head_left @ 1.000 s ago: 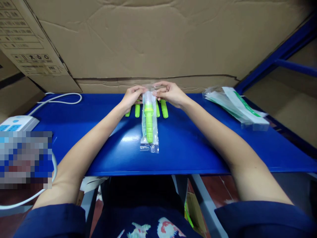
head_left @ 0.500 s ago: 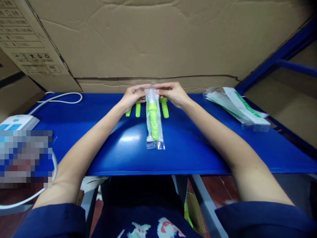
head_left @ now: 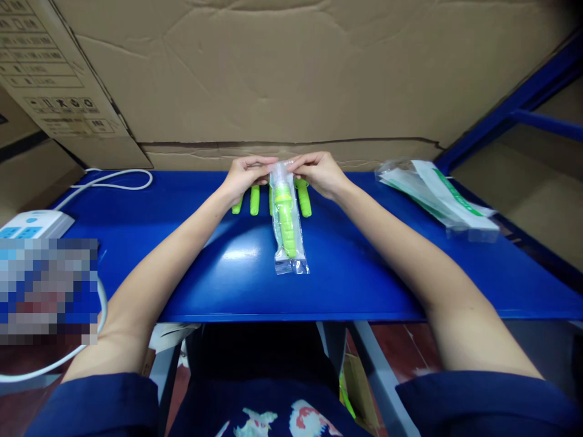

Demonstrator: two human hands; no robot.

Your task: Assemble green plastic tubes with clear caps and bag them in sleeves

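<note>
In the head view, both hands meet over the far part of the tabletop (head_left: 218, 291), at the far end of a slim clear bag (head_left: 300, 265). The left hand (head_left: 247, 176) has its thumb and fingertips brought together on the bag's far left corner, a narrow grip with hardly any gap in it. The right hand (head_left: 320, 172) does the same at the far right corner, its index finger stretched out over the edge and the thumb beneath; that grip is also pinched nearly closed on the plastic. The fingertips of the two hands are near each other (the exact contact is too small and glossy to make out).

The clear bag points from the hands back toward the person, its near end slightly to the right and its seam catching the light. Inside lies a bright green ribbed item (head_left: 286, 227) with a clear section at the far end, beside something pale. Whether the bag rests on the blue surface or hangs just above it, I cannot tell.

Around it are more green pieces: two by the left hand (head_left: 254, 200), one just below the right hand (head_left: 303, 200), and a sliver at the bag's left edge. Well to the right lie flat packets (head_left: 437, 188) with green print; far to the left sits a white power strip (head_left: 40, 223).
</note>
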